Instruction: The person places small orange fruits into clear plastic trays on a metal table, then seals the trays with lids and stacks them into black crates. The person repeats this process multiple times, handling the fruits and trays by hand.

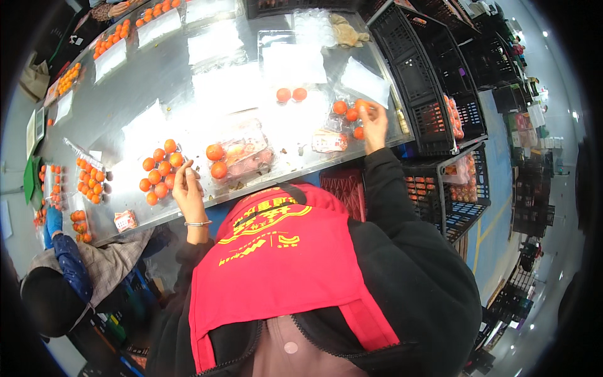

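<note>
My right hand (375,125) has its fingers around an orange mandarin-like fruit (362,104), above a clear plastic tray (333,123) with several similar fruits in it. My left hand (188,183) is loosely spread beside a cluster of these fruits (154,176) in a tray at the table's near edge; whether the fingertips touch one is unclear. Between my hands lies a closed clear clamshell pack (247,158), with two loose fruits (216,161) at its left side. Two more fruits (291,94) sit further back in strong glare. A stack of printed cards (329,141) lies near my right hand.
Black plastic crates (414,80) stand along the table's right edge, some holding packed fruit. White sheets (294,63) and a tan cloth (347,31) lie at the back. To the left, a co-worker's blue-gloved hand (54,220) is among fruit trays. A red crate (346,188) is below the table.
</note>
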`<state>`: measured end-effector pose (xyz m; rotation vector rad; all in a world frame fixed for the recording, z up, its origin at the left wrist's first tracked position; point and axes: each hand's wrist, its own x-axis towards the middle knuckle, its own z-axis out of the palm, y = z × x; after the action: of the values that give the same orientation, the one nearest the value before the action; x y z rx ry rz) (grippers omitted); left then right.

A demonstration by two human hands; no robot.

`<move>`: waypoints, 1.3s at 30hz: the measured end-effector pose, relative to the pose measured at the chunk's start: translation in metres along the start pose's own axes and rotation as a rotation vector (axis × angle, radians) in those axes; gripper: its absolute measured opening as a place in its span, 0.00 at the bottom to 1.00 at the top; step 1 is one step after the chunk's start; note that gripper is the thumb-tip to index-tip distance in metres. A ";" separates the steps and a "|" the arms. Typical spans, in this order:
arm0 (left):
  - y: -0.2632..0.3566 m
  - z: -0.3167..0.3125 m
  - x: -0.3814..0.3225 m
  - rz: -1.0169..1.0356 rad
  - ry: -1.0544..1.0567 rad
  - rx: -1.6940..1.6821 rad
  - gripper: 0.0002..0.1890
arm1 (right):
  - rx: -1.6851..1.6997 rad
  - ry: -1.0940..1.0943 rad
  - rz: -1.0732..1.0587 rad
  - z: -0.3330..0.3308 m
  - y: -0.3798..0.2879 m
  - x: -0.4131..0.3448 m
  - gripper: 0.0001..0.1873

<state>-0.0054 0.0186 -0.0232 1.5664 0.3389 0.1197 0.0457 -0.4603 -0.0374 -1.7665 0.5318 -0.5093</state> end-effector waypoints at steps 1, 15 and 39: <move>-0.007 -0.003 0.002 0.015 0.005 0.022 0.15 | -0.221 0.105 -0.065 -0.015 0.011 0.010 0.18; -0.062 -0.003 0.015 0.005 -0.128 0.166 0.21 | -0.963 -0.102 -0.377 -0.037 0.019 0.025 0.19; -0.064 0.016 0.016 -0.032 -0.141 0.048 0.22 | -0.443 -1.081 -0.404 0.220 -0.131 -0.117 0.19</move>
<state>0.0054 0.0068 -0.0891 1.6070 0.2575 -0.0246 0.0936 -0.1908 0.0282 -2.2598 -0.5208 0.3646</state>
